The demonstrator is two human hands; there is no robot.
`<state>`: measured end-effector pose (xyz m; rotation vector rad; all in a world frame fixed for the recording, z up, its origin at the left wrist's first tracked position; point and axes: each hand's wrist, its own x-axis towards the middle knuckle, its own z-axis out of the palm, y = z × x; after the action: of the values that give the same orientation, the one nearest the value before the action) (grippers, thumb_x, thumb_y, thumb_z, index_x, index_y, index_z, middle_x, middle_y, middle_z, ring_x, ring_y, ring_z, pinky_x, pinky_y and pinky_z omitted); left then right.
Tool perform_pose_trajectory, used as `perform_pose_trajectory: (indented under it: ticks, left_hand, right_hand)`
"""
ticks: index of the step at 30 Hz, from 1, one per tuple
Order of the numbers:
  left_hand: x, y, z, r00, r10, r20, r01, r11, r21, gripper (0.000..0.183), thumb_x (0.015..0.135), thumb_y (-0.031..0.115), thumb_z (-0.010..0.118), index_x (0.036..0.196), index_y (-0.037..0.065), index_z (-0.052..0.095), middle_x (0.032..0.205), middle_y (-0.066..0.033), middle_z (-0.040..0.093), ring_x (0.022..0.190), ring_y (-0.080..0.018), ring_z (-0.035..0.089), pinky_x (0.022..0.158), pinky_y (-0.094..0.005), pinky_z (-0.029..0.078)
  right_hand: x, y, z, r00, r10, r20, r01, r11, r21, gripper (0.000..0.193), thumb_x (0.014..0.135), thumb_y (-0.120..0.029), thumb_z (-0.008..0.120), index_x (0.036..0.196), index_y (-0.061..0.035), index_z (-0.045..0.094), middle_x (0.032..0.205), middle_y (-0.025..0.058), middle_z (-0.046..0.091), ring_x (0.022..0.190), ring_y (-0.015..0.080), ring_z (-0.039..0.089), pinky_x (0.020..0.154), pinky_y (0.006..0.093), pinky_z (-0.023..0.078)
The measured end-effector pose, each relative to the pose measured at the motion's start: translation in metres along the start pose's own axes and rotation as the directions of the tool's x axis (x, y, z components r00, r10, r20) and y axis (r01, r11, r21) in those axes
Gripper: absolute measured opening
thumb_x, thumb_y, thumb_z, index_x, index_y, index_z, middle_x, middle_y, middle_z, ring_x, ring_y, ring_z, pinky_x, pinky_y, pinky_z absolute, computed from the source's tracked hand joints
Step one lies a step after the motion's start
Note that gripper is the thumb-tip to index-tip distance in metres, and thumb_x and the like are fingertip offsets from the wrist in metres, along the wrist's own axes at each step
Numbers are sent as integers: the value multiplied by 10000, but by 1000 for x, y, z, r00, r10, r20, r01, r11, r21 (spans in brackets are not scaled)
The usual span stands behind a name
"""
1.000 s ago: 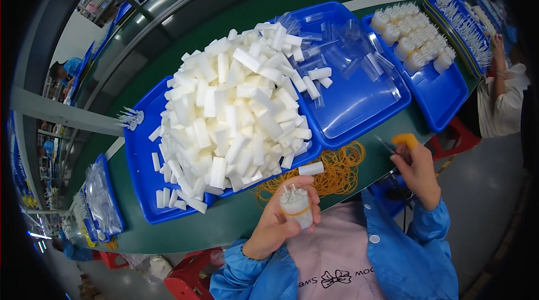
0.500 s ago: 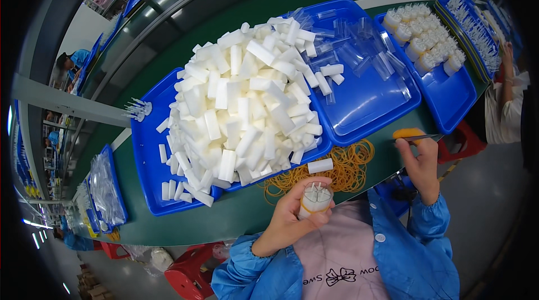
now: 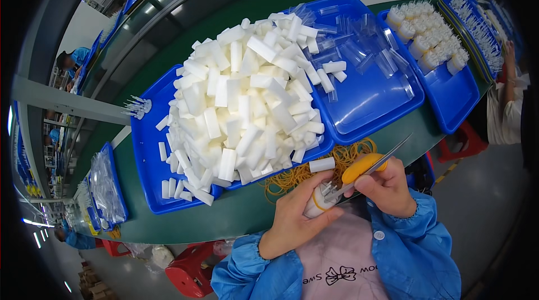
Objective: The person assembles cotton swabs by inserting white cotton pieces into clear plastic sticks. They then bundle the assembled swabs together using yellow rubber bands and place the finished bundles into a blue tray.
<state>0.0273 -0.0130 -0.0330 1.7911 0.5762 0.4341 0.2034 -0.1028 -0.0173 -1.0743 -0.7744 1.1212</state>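
Well, at nine o'clock you have a blue tray under a heap of white blocks; the heap hides whether it is one tray or two. A second tray at two o'clock holds clear plastic sleeves, with three loose white pieces by its left edge. Farther out that way, a third tray carries rows of banded bundles, too crowded to count. One white cylinder lies on the rubber bands at four o'clock, on the green surface.

At five o'clock, your left hand has its grip closed around one white bundle with a yellow band. Your right hand grips one pointed metal tool with a yellow handle, its lower end at the bundle's top; you cannot tell whether they touch. A co-worker at three o'clock is partly lost in the dark rim.
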Motion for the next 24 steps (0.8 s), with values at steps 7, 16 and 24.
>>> perform_pose_trajectory:
  ticks: [7, 16, 24]
  left_hand:
    - [3, -2, 2, 999, 17, -31, -14, 995, 97, 612, 706, 132, 798, 1230, 5, 509, 1099, -141, 620, 976, -201, 627, 831, -301, 490]
    - [-2, -11, 0, 978, -161, 134, 198, 918, -343, 628, 743, 133, 769, 1279, 13, 465, 1037, -87, 608, 913, -149, 602, 772, -265, 485]
    - [-1, -12, -6, 896, -226, 382, 439, 570, -694, 612, 828, 156, 687, 1349, 27, 395, 1041, -45, 580, 894, -121, 560, 791, -251, 461]
  right_hand:
    - [0, 0, -3, 991, -131, 36, 135, 925, -356, 148, 864, -87, 622, 925, 44, 650, 826, 101, 658, 737, 150, 638, 638, 254, 491]
    - [-4, 7, -13, 990, -115, -77, 114, 993, -16, 150, 905, -62, 572, 981, 62, 608, 896, 109, 632, 755, 136, 623, 676, 247, 520]
    - [0, 8, -18, 999, -23, 26, 25, 998, -50, 172, 924, -92, 555, 1015, 49, 589, 918, 101, 622, 774, 127, 617, 679, 243, 516]
